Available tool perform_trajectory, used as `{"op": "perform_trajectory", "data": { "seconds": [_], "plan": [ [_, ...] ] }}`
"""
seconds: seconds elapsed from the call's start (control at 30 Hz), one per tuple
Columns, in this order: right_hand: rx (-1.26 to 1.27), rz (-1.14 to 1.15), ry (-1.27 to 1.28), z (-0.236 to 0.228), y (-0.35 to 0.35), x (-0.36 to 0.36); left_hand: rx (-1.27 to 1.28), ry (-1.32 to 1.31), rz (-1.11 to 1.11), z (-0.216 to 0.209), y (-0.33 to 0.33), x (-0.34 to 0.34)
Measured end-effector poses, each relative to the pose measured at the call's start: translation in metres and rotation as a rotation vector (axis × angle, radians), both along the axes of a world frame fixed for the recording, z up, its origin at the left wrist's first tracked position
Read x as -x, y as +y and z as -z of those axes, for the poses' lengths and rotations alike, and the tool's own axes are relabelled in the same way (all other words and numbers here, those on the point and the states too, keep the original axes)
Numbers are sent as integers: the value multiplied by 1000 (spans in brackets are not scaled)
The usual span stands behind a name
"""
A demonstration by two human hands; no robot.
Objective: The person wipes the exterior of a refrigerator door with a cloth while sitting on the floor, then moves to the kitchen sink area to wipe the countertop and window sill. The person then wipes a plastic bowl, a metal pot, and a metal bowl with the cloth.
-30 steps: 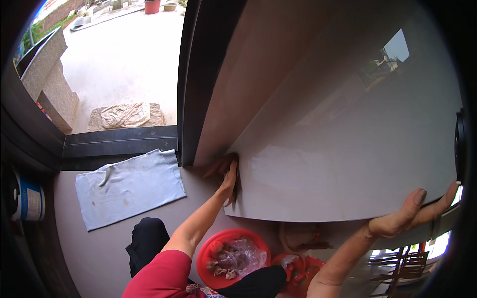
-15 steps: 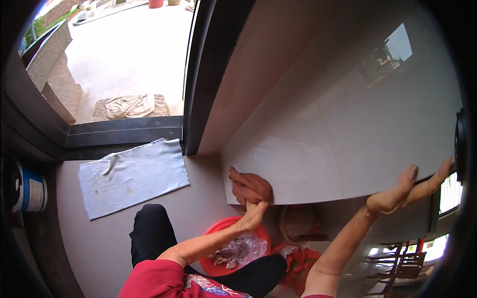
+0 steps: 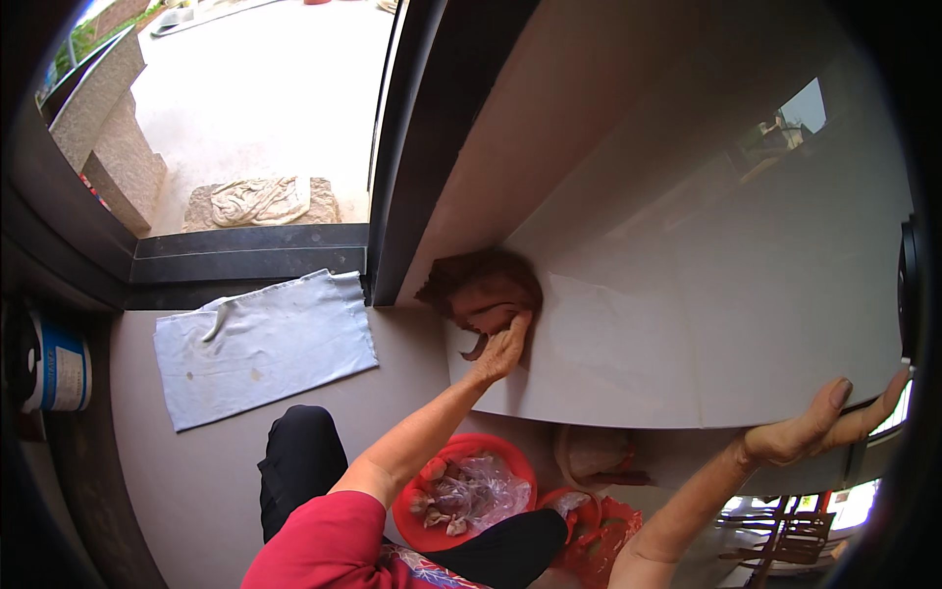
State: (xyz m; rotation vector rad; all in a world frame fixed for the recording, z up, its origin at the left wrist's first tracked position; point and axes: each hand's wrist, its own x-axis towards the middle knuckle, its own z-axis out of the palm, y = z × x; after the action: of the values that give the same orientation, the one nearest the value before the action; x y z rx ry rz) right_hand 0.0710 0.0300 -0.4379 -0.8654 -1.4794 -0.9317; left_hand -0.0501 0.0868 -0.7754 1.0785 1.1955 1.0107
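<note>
My left hand (image 3: pixel 502 351) is closed on a reddish-brown cloth (image 3: pixel 481 294), which is pressed flat against the glossy pale panel (image 3: pixel 628 344) near its left end. Parts of the cloth lie bunched and folded beyond my fingers. At the panel's near right edge is my right hand (image 3: pixel 814 424), holding no loose thing. Its thumb and a finger are stretched apart along that edge, while the other fingers are hidden.
A light blue cloth (image 3: pixel 265 348) lies on the floor by the doorway sill (image 3: pixel 250 250). Below my left arm stands a red basin (image 3: pixel 422 520) with clear plastic bags and pale lumps in it. Red plastic bags (image 3: pixel 613 540) sit beside it. A bucket (image 3: pixel 59 368) stands far left.
My left hand has moved with the brown cloth up and away along the panel, and the cloth has spread wider. My right hand remains at the panel's edge; the view has shifted slightly.
</note>
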Motion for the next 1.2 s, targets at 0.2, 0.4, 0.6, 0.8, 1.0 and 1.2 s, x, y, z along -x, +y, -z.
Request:
{"op": "perform_trajectory", "data": {
  "seconds": [0.2, 0.4, 0.6, 0.8, 1.0, 1.2],
  "plan": [
    [-15, 52, 33, 1, -1, -5, 484, -442, -265, 116, 6, -5],
    [0, 18, -63, -1, -2, 2, 511, -457, -332, 130, -51, -28],
    [58, -121, -34, 0, 2, -1, -189, -56, -306, 3, -18, -2],
    [8, -176, -99, -4, 6, -9, -691, 16, -391, -73, 79, 6],
    [-33, -175, -80, -4, 7, -1, -999, 324, -415, -218, 90, 56],
    [7, -115, -131, -3, 1, -11, -1377, 918, -278, -334, 95, 120]
  ]
}}
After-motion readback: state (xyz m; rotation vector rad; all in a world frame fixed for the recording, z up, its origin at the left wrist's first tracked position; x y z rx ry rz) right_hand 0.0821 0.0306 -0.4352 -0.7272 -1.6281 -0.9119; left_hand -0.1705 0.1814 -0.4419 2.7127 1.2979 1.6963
